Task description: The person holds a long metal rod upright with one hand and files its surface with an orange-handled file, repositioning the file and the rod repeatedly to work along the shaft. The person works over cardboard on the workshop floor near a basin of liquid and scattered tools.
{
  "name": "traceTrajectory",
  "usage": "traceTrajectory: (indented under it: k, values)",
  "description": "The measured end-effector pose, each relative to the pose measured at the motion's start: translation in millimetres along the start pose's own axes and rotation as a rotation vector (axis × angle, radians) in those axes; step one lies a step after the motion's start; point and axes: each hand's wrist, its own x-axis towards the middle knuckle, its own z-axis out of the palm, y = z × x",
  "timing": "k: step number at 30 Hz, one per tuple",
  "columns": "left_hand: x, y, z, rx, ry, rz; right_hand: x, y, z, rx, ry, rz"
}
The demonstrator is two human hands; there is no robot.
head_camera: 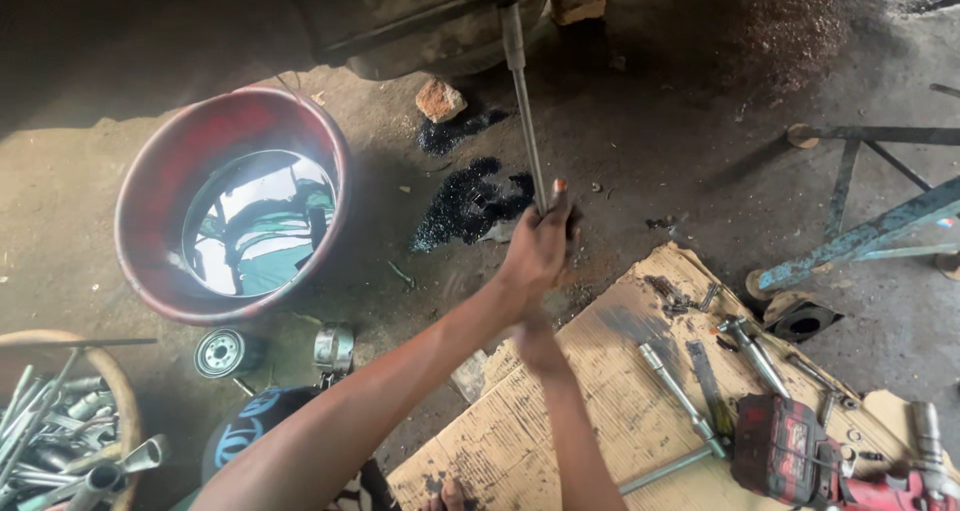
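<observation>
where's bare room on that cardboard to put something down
The cardboard is bare on its left half, between the right forearm and the long wrench. Its right side is crowded: loose tools and the red power tool. Bare ground lies between the red basin and oil stain.

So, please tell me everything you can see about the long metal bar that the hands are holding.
The long metal bar is a thin, straight, grey steel rod, dull and a little worn. It runs from the hands away to the dark underside of a vehicle, where a thicker socket-like end meets it. It leans slightly leftward at its far end. Both hands seem to grip its near end, one partly hidden behind the other. It passes above a black oil stain.
</observation>
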Motion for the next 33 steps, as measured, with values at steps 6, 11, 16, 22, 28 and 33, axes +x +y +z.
traceTrajectory:
  k: [6,11,16,22,28,33]
  values:
    - [9.1,-4.0,15.3,-0.002,0.086,0.049,-2.8,15.3,-28.1,-0.017,0.494,0.317]
    - [16.7,-7.9,5.9,0.162,0.129,0.09,-3.4,7.2,-23.5,1.194,0.024,0.262]
    - [10.5,-7.5,7.7,0.104,0.091,0.189,-15.8,-7.8,-46.5,0.25,0.496,0.212]
    - [11.5,1.6,0.0,-0.066,0.02,0.17,-6.4,10.2,-12.8,-0.069,0.152,-0.278]
    - [12.6,1.4,3.5,-0.016,0.146,-0.016,-4.6,20.7,-15.2,0.054,0.319,0.493]
    - [2.1,31.2,7.8,0.244,0.159,0.2,13.5,-34.4,-40.8,0.148,-0.106,0.347]
